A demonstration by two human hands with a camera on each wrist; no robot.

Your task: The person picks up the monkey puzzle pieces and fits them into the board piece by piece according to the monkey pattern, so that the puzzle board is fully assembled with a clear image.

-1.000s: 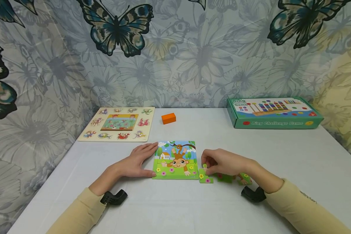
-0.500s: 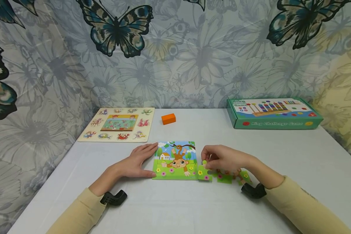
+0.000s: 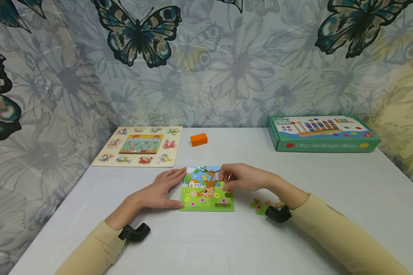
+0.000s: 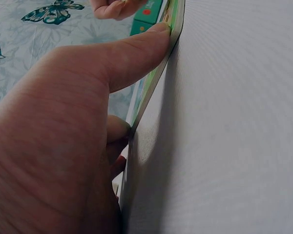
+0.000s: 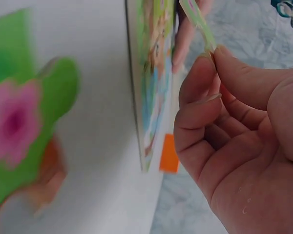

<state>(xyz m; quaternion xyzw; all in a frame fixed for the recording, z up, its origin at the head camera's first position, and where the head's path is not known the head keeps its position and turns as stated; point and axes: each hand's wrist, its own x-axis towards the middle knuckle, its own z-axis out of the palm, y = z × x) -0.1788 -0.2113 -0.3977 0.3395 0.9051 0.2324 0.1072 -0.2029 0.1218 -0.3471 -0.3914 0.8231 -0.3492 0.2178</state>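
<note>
A square jigsaw board [image 3: 201, 208] with a picture of a hanging monkey lies on the white table. Along its left side my left hand [image 3: 160, 191] rests, with thumb and fingertips spread against the edge. The left wrist view shows that thumb [image 4: 146, 41] pressing the board's rim. Over the board's right part, my right hand [image 3: 247, 177] pinches a green jigsaw piece [image 3: 221, 194] with flowers between thumb and fingertips. In the right wrist view the piece [image 5: 200, 24] appears edge-on, above the board. It hides part of the monkey's face.
Loose jigsaw pieces [image 3: 259, 209] lie right of the board, partly hidden behind the right wrist's black camera [image 3: 278, 214]. Farther back are a sea-animal peg puzzle [image 3: 99, 162], an orange block [image 3: 199, 139] and a green Ring Challenge Game box [image 3: 327, 146]. A patterned wall closes the back.
My right hand has lifted the green jigsaw piece from the table beside the board and carried it left, over the board's right part. The left hand has stayed in place.
</note>
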